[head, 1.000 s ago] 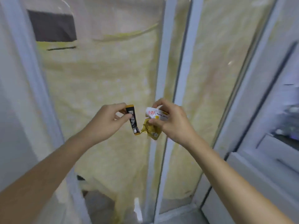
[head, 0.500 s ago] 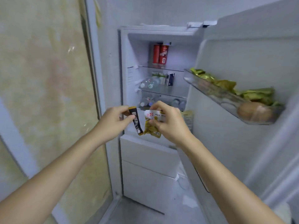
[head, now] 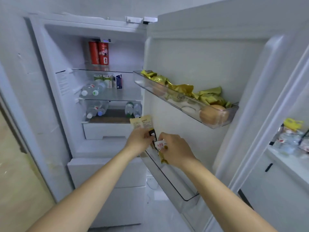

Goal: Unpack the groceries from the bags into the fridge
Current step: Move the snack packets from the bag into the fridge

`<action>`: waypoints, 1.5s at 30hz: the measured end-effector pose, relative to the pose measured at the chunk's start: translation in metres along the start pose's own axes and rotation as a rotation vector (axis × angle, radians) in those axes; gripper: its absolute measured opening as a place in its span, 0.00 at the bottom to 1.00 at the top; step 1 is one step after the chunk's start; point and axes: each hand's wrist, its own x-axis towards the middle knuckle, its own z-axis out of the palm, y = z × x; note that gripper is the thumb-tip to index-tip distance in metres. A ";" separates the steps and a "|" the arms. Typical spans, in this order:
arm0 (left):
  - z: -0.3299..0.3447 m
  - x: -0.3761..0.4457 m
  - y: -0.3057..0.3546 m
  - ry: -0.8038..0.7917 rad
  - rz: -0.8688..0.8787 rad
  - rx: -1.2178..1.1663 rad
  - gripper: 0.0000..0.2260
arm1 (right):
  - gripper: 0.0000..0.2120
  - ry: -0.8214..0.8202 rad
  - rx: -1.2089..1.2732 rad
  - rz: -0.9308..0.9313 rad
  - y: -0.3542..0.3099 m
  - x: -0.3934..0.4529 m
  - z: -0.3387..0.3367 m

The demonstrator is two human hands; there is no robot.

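1. At an open fridge (head: 55, 91), a person holds two small snack packs over the lower door bin (head: 168, 180), just below two tan sachets (head: 141, 123) standing at the door's inner edge.
2. The left hand (head: 139, 141) pinches a slim black stick pack (head: 154, 139) near its top, fingers curled round it.
3. The right hand (head: 175, 149) is clamped on a white-and-yellow pouch (head: 160, 146), crumpled in its grip, the yellow tail hanging free below.
4. Both packs look very light and soft; the film probably slides easily, so a pinch at the sealed end seam seems the surest hold.
5. The stick looks stiffer and could stand upright in the bin; the limp pouch will likely flop and suits being laid flat.
6. The upper door shelf (head: 217, 123) already carries gold-wrapped items and round fruit.
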 end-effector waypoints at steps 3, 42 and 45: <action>0.020 0.007 -0.015 -0.054 0.052 0.323 0.10 | 0.11 -0.065 -0.044 0.030 0.009 0.003 0.017; -0.118 -0.807 0.051 1.109 -1.258 1.023 0.30 | 0.25 -0.343 0.721 -1.741 -0.461 -0.410 0.066; -0.072 -0.891 0.081 1.178 -1.430 1.013 0.30 | 0.26 -0.429 0.762 -1.874 -0.472 -0.505 0.069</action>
